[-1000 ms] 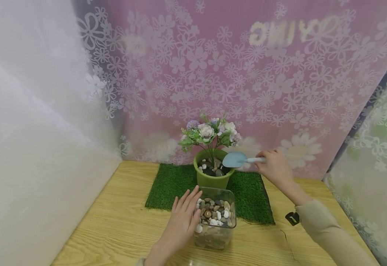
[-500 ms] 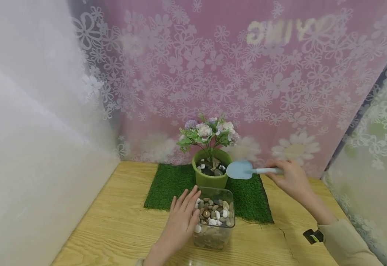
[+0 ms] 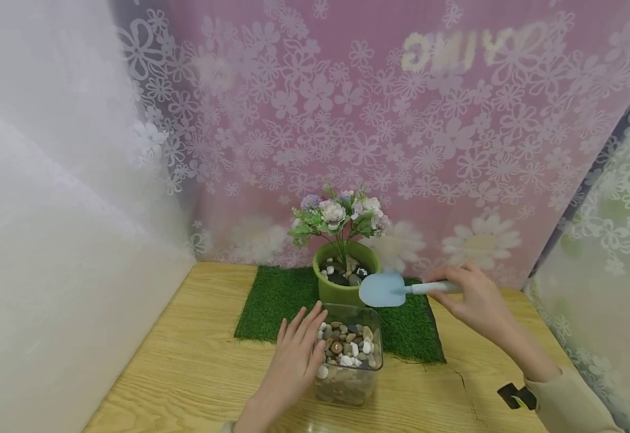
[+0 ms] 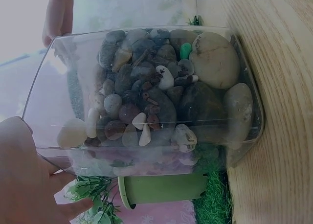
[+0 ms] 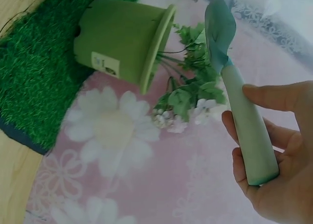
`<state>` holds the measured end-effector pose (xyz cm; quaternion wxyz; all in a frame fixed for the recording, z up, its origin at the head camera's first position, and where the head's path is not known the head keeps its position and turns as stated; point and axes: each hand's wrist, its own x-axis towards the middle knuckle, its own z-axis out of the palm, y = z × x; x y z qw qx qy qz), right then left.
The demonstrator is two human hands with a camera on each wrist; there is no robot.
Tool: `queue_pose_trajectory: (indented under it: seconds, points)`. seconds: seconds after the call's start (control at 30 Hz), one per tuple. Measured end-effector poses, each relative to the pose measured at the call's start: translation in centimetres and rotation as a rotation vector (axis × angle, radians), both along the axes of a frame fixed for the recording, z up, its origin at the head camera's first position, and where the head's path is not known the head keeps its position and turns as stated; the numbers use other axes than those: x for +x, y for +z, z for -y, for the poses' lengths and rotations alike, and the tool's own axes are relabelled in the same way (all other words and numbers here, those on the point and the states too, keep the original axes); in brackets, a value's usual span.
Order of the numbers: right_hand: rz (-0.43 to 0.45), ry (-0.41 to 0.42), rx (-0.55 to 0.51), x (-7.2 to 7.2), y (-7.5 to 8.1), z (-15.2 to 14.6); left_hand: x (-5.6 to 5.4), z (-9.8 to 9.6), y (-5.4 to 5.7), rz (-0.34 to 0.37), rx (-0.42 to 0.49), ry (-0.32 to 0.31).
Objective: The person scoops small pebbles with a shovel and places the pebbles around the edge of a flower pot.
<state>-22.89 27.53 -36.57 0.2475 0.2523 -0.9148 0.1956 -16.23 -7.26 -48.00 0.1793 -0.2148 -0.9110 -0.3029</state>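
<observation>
My right hand [image 3: 480, 304] grips the pale handle of a small light-blue trowel [image 3: 382, 290]. The blade hangs in front of the pot's right side, above the far edge of a clear square container [image 3: 355, 368]. No pebbles show on the blade. In the right wrist view, fingers and thumb wrap the trowel's handle [image 5: 252, 128]. My left hand [image 3: 296, 355] rests against the container's left side, fingers extended along its rim. Mixed pebbles [image 4: 142, 87] partly fill the container. Behind it stands a green pot [image 3: 342, 294] with artificial-looking flowers [image 3: 333, 213] and stones inside.
The pot stands on a green turf mat [image 3: 418, 331] laid on a wood-grain table [image 3: 185, 361]. A pink floral curtain [image 3: 320, 120] hangs close behind, and a pale sheet [image 3: 66, 240] borders the left. A black strap piece [image 3: 516, 397] is at the right sleeve.
The trowel has gone from over the pot's right rim out to the right and down, then slightly back left toward the container. My left hand has stayed on the container.
</observation>
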Motion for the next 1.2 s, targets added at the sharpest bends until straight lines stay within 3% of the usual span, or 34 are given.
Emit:
queue_pose_trajectory:
  seconds: [0.27, 0.6, 0.8, 1.2]
  points:
    - [-0.078, 0.135, 0.077, 1.3, 1.4, 1.7, -0.1, 0.0, 0.0, 0.003, 0.003, -0.003]
    - [-0.272, 0.389, 0.339, 1.2, 2.4, 4.6, -0.1, 0.1, 0.0, 0.031, 0.010, -0.009]
    - [-0.392, 0.378, 0.506, 1.6, 3.2, 6.7, -0.1, 0.1, 0.1, 0.029, 0.006, -0.009]
    - [-0.344, 0.391, 0.754, 2.1, 4.7, 9.5, -0.1, 0.1, 0.1, 0.026, 0.003, -0.004]
